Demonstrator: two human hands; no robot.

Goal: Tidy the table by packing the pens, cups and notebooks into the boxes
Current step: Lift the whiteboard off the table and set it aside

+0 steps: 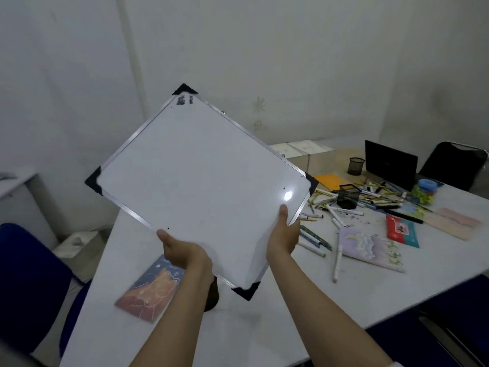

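1. White walls enclose the room, and a pale table (264, 327) runs from the near edge toward the far right corner.
2. You hold a whiteboard (201, 181) up over the table's left side, tilted, with black caps on its corners; it hides much of the table's middle and far left.
3. Your left hand (182, 251) grips the board's lower edge, thumb on the front face and fingers hidden behind it.
4. Your right hand (283, 234) grips the lower right edge the same way, thumb pressed on the face.
5. Black smudged marks sit near the board's top corner; they cannot be read.
6. Pens (370, 198) lie scattered across the right half of the table around a black mesh cup (348, 196), and a second mesh cup (356, 166) stands nearer the far edge.
7. One notebook with a bear drawing (150, 287) lies near the left edge below your left arm; its small lettering is too blurred to read.
8. Another pastel notebook (370, 249) lies toward the right edge, with a red pouch (402, 230) just beyond it.
9. Boxes (299, 149) sit at the far edge, partly behind the board.
10. An open black laptop (390, 164) stands by the far right corner.
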